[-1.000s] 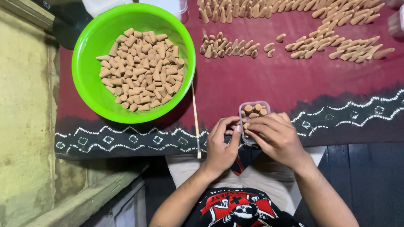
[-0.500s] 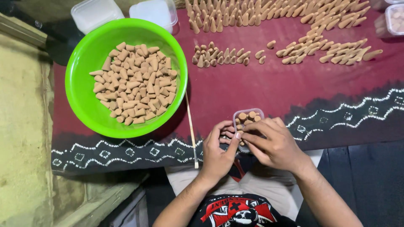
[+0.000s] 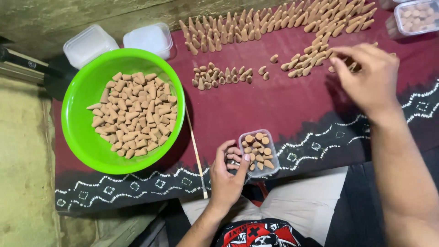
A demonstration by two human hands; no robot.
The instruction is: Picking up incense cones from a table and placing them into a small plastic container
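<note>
My left hand (image 3: 231,176) grips the side of a small clear plastic box (image 3: 259,153) that holds several tan incense cones, at the near edge of the dark red patterned cloth (image 3: 274,105). My right hand (image 3: 368,75) is stretched out to the far right, fingers apart over a heap of loose cones (image 3: 315,61); I cannot tell if it holds one. A row of upright cones (image 3: 222,75) stands in the middle of the cloth.
A green bowl (image 3: 75,137) full of cones sits at the left. A thin stick (image 3: 195,151) lies beside it. Two clear lidded boxes (image 3: 119,43) stand behind the bowl. Long rows of cones (image 3: 274,23) line the back. A filled box (image 3: 418,16) is at the top right.
My right hand has left the small box and reached out to the far right over the loose cones. My left hand still holds the box.
</note>
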